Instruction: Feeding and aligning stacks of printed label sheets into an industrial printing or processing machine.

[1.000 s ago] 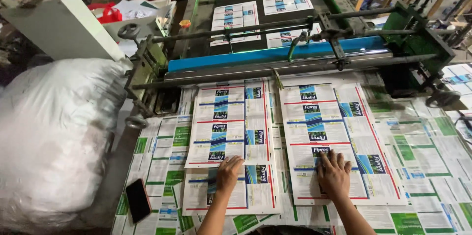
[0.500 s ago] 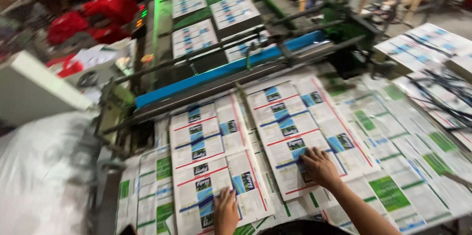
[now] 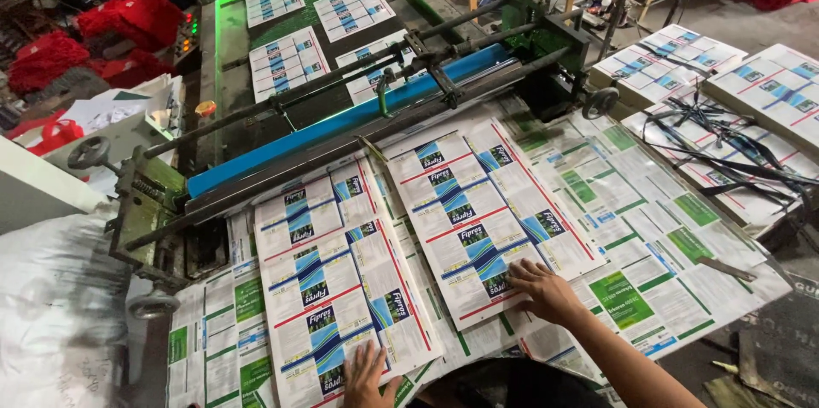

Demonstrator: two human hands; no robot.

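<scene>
White sack (image 3: 60, 314) at left edge of the delivery table (image 3: 725, 276). Left hand (image 3: 368, 376) flat, fingers spread, pressing near end of left printed sheet (image 3: 337, 284) at table's near edge. Right hand (image 3: 546, 290) flat, fingers apart, on near corner of right printed sheet (image 3: 478, 220). Blue roller (image 3: 341, 122) beyond both sheets. Sheet stacks (image 3: 725, 71) far right.

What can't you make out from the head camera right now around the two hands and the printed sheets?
- Left hand: wrist and palm heel cut off by the bottom edge.
- Right hand: palm hidden, pressed flat on the right sheet stack.
- Left sheet stack: its height is unreadable from above.
- Sheets on the green belt: print too small.
- Under the blue roller: shadowed.
</scene>
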